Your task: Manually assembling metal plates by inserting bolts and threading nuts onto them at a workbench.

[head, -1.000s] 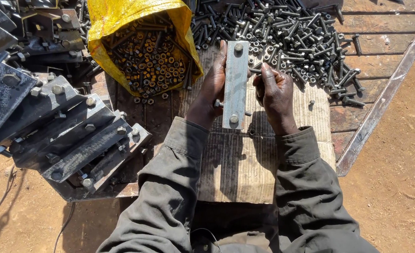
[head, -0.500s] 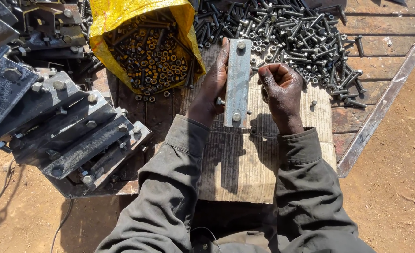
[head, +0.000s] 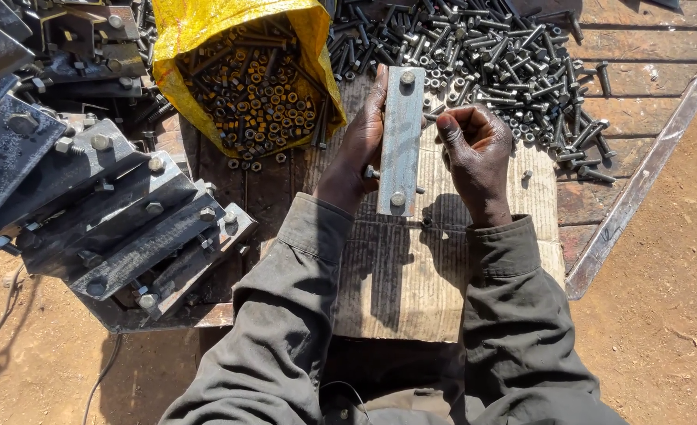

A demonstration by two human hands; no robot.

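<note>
Two bolt heads show on the grey steel plate (head: pixel 401 142), one near its far end and one near its near end, and that plate is pretty much the center of everything here. The left hand (head: pixel 354 153) sits right against the plate's left edge, fingers wrapped and clamped on it, holding it up on its long axis over a sheet of corrugated cardboard (head: pixel 411 267). Just right of the plate, the right hand (head: pixel 474 149) is curled in on itself, fingertips bunched together close to the plate's right edge; can't tell if it's pinching some small part in there or actually touching the steel. Beyond the plate and off to its left there's a yellow sack (head: pixel 246 71) gaping open, full of small rusty-orange nuts. Beyond the plate and to its right, a big loose heap of grey bolts (head: pixel 506 63) is spread over the wooden tabletop (head: pixel 647 110). Well off to the plate's left lies a stack of similar steel plates (head: pixel 120 220) with bolts already stuck through them. Dry reddish dirt (head: pixel 663 330) sits off to the plate's near right.
</note>
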